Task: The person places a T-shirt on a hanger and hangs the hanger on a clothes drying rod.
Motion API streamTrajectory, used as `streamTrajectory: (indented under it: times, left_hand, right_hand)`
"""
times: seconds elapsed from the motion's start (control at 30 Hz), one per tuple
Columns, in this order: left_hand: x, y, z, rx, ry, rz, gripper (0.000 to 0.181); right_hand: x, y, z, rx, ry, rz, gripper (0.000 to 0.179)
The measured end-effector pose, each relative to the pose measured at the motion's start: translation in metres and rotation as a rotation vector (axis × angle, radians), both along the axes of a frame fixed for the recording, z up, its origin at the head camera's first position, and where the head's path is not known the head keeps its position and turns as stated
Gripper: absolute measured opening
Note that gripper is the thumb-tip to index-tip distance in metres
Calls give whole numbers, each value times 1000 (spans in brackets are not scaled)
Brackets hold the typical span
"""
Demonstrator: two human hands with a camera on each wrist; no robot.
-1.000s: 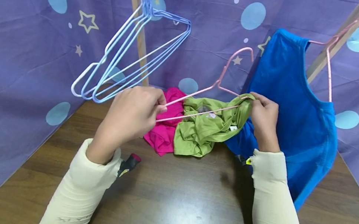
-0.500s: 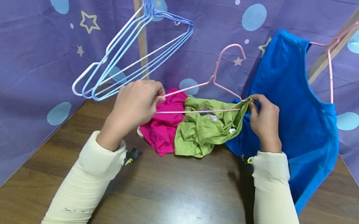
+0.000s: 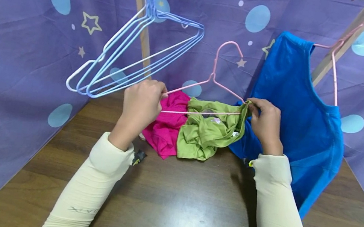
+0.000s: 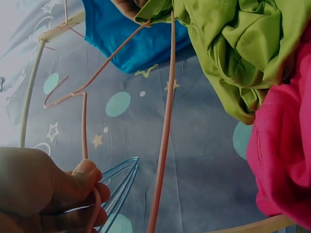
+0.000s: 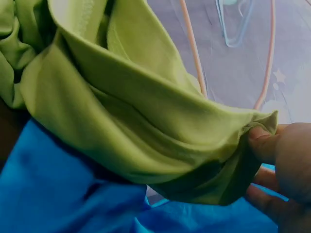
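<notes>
A pink wire hanger [image 3: 214,75] is upright in the middle of the head view, its hook at the top. My left hand [image 3: 143,105] grips its left end; in the left wrist view the thumb and fingers [image 4: 87,170] close round the wire. At the other end my right hand [image 3: 264,121] pinches the edge of a green shirt [image 3: 199,138], where the hanger's right corner enters the cloth. The right wrist view shows the shirt's opening [image 5: 146,87] stretched toward the pinching thumb. The rest of the shirt lies crumpled on the table, beside a magenta garment [image 3: 166,126].
Several blue and white hangers [image 3: 142,48] hang from a wooden post [image 3: 145,48] at the left. A blue sleeveless top [image 3: 299,105] on another pink hanger [image 3: 335,71] hangs at the right, close to my right forearm. A patterned purple curtain [image 3: 37,73] backs the wooden table [image 3: 164,202].
The pink hanger has turned more upright, its hook shifting left. My left hand has risen slightly and moved right, and the blue hangers have swung a little. The right hand keeps its pinch.
</notes>
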State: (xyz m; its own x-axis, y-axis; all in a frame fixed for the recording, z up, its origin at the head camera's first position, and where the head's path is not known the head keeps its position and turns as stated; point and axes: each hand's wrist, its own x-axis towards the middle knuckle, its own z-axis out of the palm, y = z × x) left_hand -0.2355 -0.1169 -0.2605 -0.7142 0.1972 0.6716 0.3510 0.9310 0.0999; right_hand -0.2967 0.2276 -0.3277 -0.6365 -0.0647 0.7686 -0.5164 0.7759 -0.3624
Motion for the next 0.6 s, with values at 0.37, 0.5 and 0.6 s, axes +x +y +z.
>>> streamTrajectory:
  times: [0.37, 0.5, 0.6]
  left_hand:
    - [2, 6, -3, 74, 11, 43, 10]
    - [2, 9, -4, 69, 6, 47, 10]
    - [2, 10, -5, 63, 30, 48, 9]
  right_hand:
    - [1, -16, -1, 26, 56, 38, 14]
    - [3, -23, 0, 24, 101, 19, 15]
    - [5, -27, 1, 24, 145, -11, 17]
